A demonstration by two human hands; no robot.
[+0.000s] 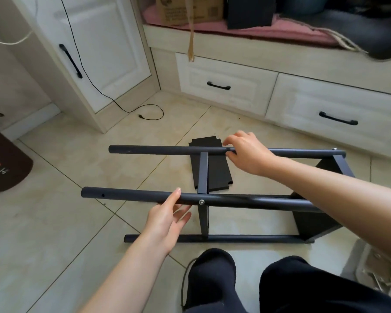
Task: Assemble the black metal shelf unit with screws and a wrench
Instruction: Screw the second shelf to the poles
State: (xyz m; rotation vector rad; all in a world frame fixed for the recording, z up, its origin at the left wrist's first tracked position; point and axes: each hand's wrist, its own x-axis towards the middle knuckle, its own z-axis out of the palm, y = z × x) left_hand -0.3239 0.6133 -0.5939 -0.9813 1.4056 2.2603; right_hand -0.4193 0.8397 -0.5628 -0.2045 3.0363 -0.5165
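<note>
The black metal shelf frame (246, 201) lies on its side on the tiled floor, its round posts running left to right. My left hand (167, 218) is under the near upper post, thumb over the top, fingers fairly straight beneath it. My right hand (246, 152) curls its fingers round the far upper post (158, 149), just right of a flat cross bar (203, 172). A silver screw head (201, 201) shows where that cross bar meets the near post. A loose black shelf panel (212, 163) lies flat on the floor under the frame. No wrench is visible.
White drawers with black handles (338, 119) run along the back, a white cupboard (104, 53) with a trailing black cable (149, 114) at the left. A brown mat (2, 163) lies far left. My dark-trousered legs (280, 288) are in front; a bag of hardware (379, 274) at lower right.
</note>
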